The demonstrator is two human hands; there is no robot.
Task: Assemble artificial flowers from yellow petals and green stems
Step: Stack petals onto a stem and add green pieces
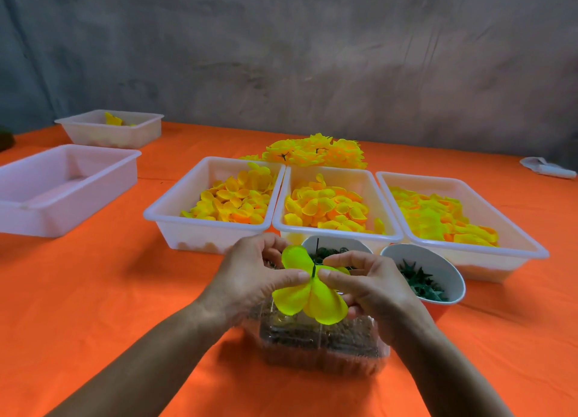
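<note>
Pinching a yellow petal piece point(309, 301) from both sides: left hand point(250, 279) thumb and fingers grip its left lobes, right hand point(372, 285) thumb and forefinger grip at the centre, where a thin green stem point(316, 254) pokes up through it. Both hands sit near the front edge of the table point(93, 291), over a clear plastic box point(322, 344) of dark parts; what the parts are I cannot tell.

Just behind the hands, two white cups: the right cup point(438, 266) holds green star-shaped pieces, the left cup point(337, 244) is partly hidden behind the petal.

Mid-table, three white trays in a row, touching or nearly so: left tray point(175, 210), middle tray point(369, 179) and right tray point(516, 229), all holding loose yellow petals. Behind them, toward the back edge, a pile of finished flowers point(316, 151).

Left side of the table: a large white bin point(62, 163), contents not visible, and behind it a smaller bin point(125, 129) with a few yellow bits inside. Back right corner: a white object point(547, 168), too blurred to identify.
</note>
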